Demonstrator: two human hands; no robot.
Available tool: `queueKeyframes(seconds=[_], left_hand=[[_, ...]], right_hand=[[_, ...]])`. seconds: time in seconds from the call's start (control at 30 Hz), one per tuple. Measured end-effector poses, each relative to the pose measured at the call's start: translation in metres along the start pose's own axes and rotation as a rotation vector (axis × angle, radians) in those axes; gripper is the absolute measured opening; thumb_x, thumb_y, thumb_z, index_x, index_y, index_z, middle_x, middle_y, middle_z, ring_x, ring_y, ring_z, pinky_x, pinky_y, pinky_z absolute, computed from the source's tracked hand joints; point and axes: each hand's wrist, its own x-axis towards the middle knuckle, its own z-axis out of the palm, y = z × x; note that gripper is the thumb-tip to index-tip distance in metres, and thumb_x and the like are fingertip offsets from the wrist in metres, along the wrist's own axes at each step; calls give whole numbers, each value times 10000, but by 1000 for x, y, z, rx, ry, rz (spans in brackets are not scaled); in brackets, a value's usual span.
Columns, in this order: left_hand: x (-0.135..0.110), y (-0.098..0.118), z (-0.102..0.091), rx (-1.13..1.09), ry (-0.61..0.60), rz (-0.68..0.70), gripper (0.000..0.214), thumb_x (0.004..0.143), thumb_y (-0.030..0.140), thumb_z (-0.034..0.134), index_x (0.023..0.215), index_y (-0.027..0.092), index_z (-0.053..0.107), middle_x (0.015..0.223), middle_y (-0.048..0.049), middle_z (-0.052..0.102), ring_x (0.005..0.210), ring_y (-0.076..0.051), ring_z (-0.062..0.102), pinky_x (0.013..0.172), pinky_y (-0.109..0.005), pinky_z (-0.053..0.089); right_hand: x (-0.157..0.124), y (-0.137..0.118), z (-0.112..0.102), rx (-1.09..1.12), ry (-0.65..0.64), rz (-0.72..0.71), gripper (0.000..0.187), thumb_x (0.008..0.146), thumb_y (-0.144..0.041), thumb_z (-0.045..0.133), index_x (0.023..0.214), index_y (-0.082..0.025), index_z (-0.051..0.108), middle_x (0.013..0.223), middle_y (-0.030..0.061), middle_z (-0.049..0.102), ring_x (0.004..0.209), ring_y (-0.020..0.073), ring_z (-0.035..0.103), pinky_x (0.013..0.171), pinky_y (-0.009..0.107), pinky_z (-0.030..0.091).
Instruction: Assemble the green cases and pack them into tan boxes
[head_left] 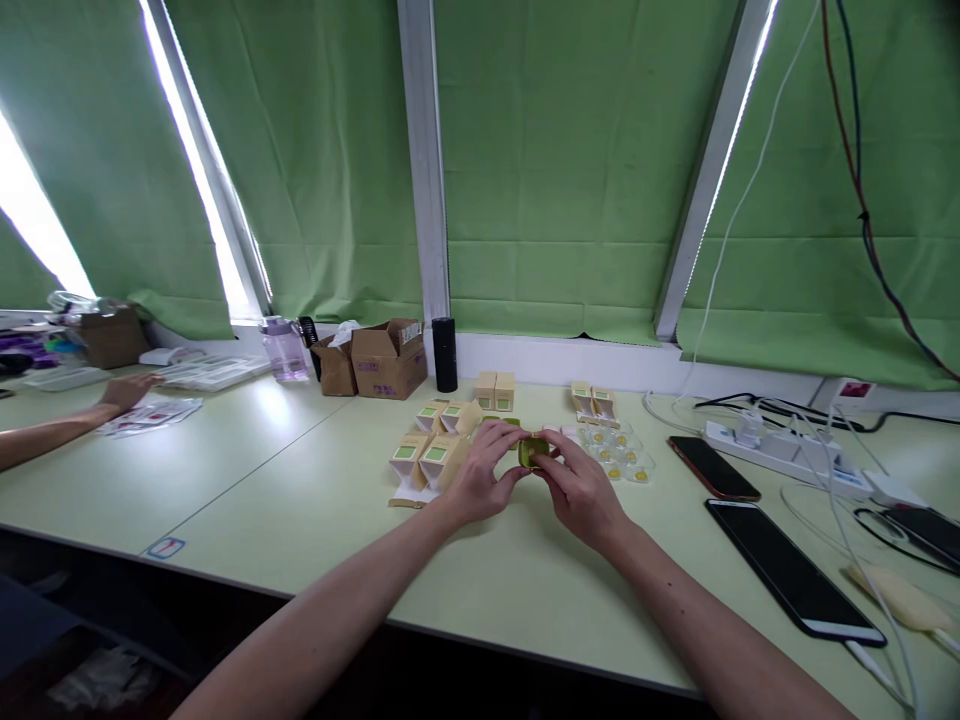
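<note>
Pale green bench (247,470) runs under windows hung with green blinds (570,180). Left hand (484,470) and right hand (577,485) meet over the bench middle, fingers of both closed round a small green object (532,451) held between them just above the surface. Small cream boxes (424,455) stand just left of the hands; clear trays (622,455) lie just right. Cardboard boxes (386,357) sit by the sill. Two phones (787,570) and a power strip (787,455) lie far right. Another person's hand (127,392) rests far left.
</note>
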Motion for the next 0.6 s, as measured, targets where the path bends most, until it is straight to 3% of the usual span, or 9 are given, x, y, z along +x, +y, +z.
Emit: queueKeyframes(seconds=[0.4, 0.6], left_hand=[[0, -1, 0, 4, 2, -4, 427, 985, 238, 721, 1405, 226, 645, 1229, -140, 727, 1158, -310, 636, 1002, -534, 568], [1, -1, 0, 3, -1, -6, 438, 993, 248, 723, 1421, 222, 636, 1234, -141, 732, 1162, -303, 635, 999, -519, 571]], right_hand=[[-1, 1, 1, 37, -15, 39, 339, 1058, -98, 523, 1347, -225, 647, 1390, 186, 679, 1220, 311, 725, 921, 455, 678], [-4, 0, -1, 128, -14, 101, 402, 1056, -127, 543, 1432, -258, 600, 1429, 160, 669, 1326, 308, 684, 1056, 497, 643]])
